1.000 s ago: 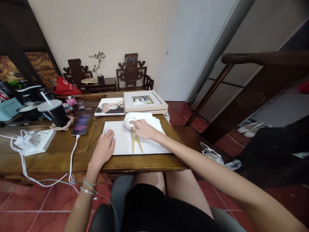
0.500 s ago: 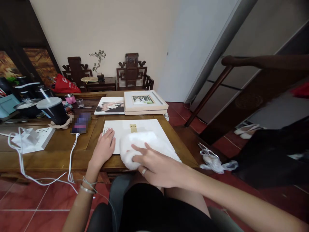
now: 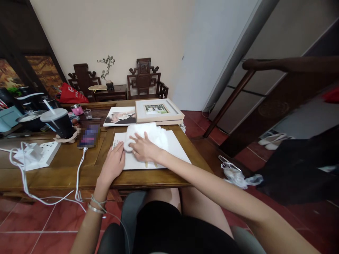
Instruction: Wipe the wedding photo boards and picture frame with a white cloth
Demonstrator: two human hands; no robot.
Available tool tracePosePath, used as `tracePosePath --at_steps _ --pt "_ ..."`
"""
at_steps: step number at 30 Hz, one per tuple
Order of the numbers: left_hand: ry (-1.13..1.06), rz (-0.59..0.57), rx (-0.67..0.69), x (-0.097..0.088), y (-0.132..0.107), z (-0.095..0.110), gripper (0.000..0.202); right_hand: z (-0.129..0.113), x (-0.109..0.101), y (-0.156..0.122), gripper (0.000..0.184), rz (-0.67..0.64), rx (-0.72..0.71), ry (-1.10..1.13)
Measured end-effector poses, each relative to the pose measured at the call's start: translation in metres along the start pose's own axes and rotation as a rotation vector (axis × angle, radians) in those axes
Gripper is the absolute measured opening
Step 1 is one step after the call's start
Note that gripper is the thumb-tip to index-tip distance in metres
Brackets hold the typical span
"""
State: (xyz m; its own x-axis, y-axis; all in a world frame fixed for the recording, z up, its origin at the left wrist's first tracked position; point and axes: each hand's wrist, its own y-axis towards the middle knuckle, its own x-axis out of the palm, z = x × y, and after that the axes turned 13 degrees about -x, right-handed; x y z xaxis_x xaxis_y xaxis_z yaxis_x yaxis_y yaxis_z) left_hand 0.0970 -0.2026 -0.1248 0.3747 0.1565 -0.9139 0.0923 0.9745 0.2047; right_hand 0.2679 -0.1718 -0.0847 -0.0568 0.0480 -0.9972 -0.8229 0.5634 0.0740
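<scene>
A white, flat board (image 3: 174,148) lies near the table's front edge; beige marks on it are partly covered. My right hand (image 3: 144,148) presses a folded, fluffy white towel (image 3: 140,129) onto the upper part of the board, its fingers spread and bent over the cloth. Flat on the board's left edge rests my left hand (image 3: 114,161), fingers stretched forward, holding nothing.
Behind the board are a photo panel (image 3: 120,117) and stacked frames (image 3: 173,110). To the left sit a phone (image 3: 89,135) on a cable, a dark drink cup (image 3: 59,123) and a white power strip (image 3: 51,153). A wooden handrail (image 3: 280,65) rises at right.
My right hand has moved the towel away from me and slightly left, from the board's near edge to its far part. The left hand has stayed in place.
</scene>
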Motion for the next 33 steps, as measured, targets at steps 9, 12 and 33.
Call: tracePosePath --at_steps 9,12,33 --pt "0.005 -0.016 0.006 0.000 0.000 -0.002 0.046 -0.050 -0.033 -0.073 0.020 -0.031 -0.254 0.210" --pt "0.017 0.005 0.024 0.002 0.001 -0.003 0.045 -0.031 -0.044 -0.074 0.020 -0.049 -0.179 0.317" --pt "-0.593 0.167 -0.220 -0.009 0.003 0.000 0.057 -0.042 -0.023 -0.044 0.023 0.037 -0.305 0.335"
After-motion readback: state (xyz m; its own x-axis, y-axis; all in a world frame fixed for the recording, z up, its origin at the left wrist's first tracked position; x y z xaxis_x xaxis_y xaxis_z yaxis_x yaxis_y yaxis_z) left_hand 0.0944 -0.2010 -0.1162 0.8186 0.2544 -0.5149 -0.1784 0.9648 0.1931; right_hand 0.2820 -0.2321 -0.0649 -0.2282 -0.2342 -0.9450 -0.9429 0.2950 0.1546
